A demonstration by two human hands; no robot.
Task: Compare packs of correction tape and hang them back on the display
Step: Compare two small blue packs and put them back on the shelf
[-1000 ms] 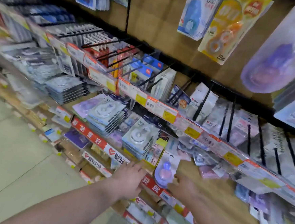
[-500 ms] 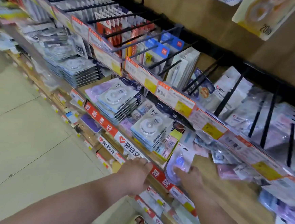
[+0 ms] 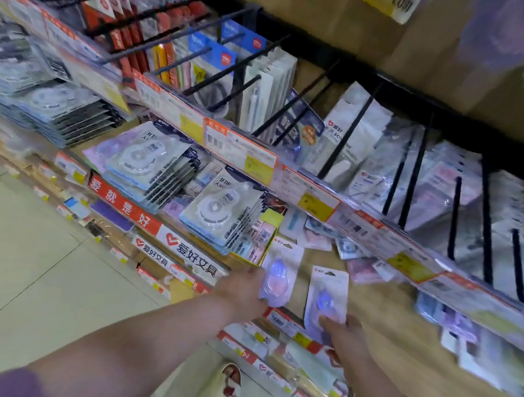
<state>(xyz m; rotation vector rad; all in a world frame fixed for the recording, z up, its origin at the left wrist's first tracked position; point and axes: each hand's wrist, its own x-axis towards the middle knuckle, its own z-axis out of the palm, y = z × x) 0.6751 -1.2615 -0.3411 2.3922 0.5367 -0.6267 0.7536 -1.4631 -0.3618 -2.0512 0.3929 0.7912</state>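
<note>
Two packs sit side by side over the near shelf [image 3: 385, 330]: left pack [image 3: 281, 270] in the left hand [image 3: 242, 292], right pack [image 3: 327, 297] in the right hand [image 3: 348, 338]. Stacked packs [image 3: 218, 213] lie to their left; farther back, hanging packs [image 3: 358, 134] sit behind the price rail [image 3: 317, 199].

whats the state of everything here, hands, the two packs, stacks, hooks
left hand, grips the pink pack at its left edge
pink pack, off the hooks, held face up over the shelf front
right hand, grips the purple pack at its lower end
purple pack, off the hooks, held face up
stacked packs, lying in a pile on the shelf
loose packs, scattered flat on the shelf
hooks, loaded with hanging packs
</note>
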